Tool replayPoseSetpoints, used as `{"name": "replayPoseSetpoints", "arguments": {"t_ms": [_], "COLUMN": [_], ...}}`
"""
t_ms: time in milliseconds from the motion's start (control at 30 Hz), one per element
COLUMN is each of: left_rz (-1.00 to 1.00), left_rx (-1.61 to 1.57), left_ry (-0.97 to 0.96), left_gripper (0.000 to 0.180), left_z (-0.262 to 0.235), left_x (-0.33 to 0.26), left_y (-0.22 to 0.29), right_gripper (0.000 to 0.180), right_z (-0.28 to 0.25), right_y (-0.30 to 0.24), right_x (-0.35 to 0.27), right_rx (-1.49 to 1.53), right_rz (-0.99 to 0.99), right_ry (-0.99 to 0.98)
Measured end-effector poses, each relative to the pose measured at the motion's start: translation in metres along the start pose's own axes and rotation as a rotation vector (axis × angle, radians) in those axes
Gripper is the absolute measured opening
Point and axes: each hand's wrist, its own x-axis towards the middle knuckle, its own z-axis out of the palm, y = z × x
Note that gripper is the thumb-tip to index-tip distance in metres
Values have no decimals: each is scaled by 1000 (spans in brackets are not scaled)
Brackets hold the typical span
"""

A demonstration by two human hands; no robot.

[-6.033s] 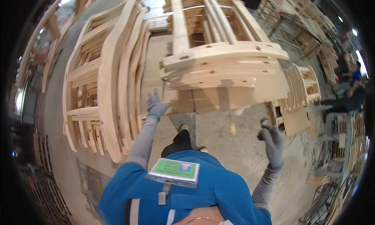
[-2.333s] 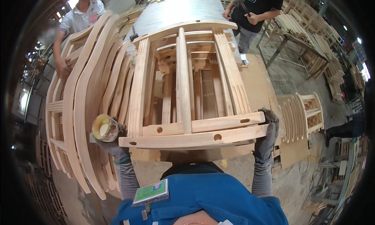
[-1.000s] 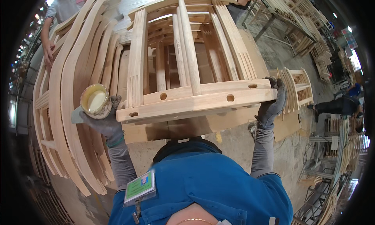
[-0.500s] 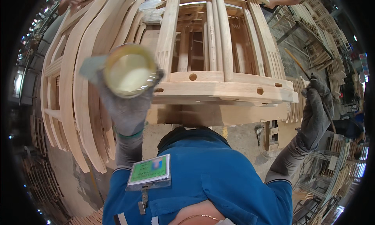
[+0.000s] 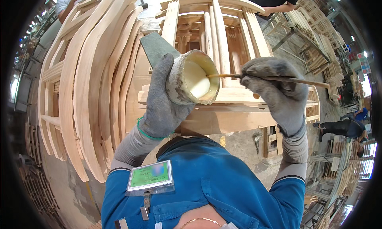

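Observation:
My gloved left hand [image 5: 161,103] grips a round, crusted cup [image 5: 177,80] tilted toward me. Pale cream liquid, probably glue, [image 5: 197,82] fills part of it. A flat grey-green plate [image 5: 159,48] sticks out behind the cup near my left fingers; how it is held is hidden. In my gloved right hand [image 5: 276,88] a thin wooden stick [image 5: 300,81] is pinched, lying nearly level, with its left tip inside the cup at the liquid. Below and behind both hands lies a wooden chair frame [image 5: 234,96], its upright slats [image 5: 223,42] running away from me.
Several curved wooden frames [image 5: 89,70] stand stacked on the left. Two people, one in a black shirt [image 5: 274,0], are at the far side. Another person [image 5: 346,127] is at the right, near racks of wooden parts [image 5: 338,165]. Cardboard [image 5: 215,121] hangs below the chair frame.
My left hand has brought the cup rightward to the middle. My right hand has come in from the right, and the stick's tip has gone into the cup.

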Motion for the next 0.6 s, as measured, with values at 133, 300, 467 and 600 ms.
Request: {"name": "replayPoseSetpoints", "arguments": {"t_ms": [133, 300, 467, 600], "left_rz": [-42, -91, -181, -220], "left_rx": [-31, 45, -50, -133], "left_ry": [-30, 41, -34, 24], "left_gripper": [49, 48, 51, 55], "left_z": [0, -1, 6, 4], "left_x": [2, 11, 22, 25], "left_y": [-3, -13, -18, -16], "right_gripper": [17, 25, 28, 23], "right_z": [-9, -32, -41, -68], "right_y": [11, 43, 45, 30], "right_x": [4, -3, -8, -8], "right_rx": [192, 688, 696, 501], "right_rz": [180, 393, 387, 244], "right_ry": [86, 247, 327, 399]}}
